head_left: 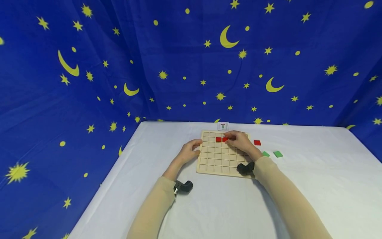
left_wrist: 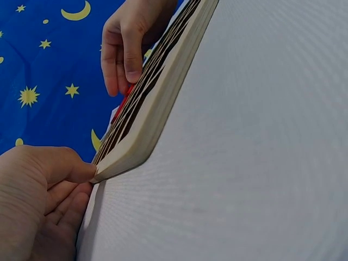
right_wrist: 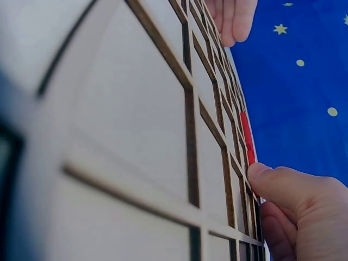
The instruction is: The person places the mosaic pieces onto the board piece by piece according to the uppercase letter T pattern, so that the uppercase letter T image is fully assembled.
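Now two red tiles, side by side, in the wooden grid board.

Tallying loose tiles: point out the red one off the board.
The red tile on the cloth, right of the board; the other two visible red tiles lie on the board.

Can't read any text, label, brand or number in head or wrist views. Can make out, on small white rectangular card just beyond pale square wooden grid board, only printed grid with red above green; too small to check for lettering. Also see yellow stars, crescents and dots printed on deep-blue fabric curtain.
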The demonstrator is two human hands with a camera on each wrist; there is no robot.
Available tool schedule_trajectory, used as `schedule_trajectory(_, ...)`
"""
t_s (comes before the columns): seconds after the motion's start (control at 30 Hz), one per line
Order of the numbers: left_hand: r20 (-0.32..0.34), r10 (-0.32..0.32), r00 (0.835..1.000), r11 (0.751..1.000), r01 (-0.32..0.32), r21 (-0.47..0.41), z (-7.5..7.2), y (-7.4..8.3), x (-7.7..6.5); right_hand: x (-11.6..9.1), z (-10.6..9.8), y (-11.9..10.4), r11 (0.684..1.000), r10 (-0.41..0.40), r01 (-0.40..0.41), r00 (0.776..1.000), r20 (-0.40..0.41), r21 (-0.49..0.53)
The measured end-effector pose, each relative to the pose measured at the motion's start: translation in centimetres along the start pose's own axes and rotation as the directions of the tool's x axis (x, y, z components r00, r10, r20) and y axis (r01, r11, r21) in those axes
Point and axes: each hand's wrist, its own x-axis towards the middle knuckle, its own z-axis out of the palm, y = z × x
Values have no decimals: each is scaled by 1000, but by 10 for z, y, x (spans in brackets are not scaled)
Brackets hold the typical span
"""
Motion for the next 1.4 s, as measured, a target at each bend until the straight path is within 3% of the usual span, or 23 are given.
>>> schedule_trajectory(0.3,5,-11,1000,1000,11,9,-1,1,0,1,-5,-9,977,80,-75,997,-19,201)
schedule_trajectory(0.53,10,-13,1000,1000,13,6,0,2,0,3,-9,-19,964,91,-88,996,2,253)
schedule_trajectory(0.9,13,-19,1000,1000,19,13,-1,1,0,-2,-36,-27,967,66,-63,998,-3,247)
schedule_trajectory(1.4,9,-11,1000,1000,11,7,1,-2,1,-40,-92,13,979,126,-111,989,-81,171)
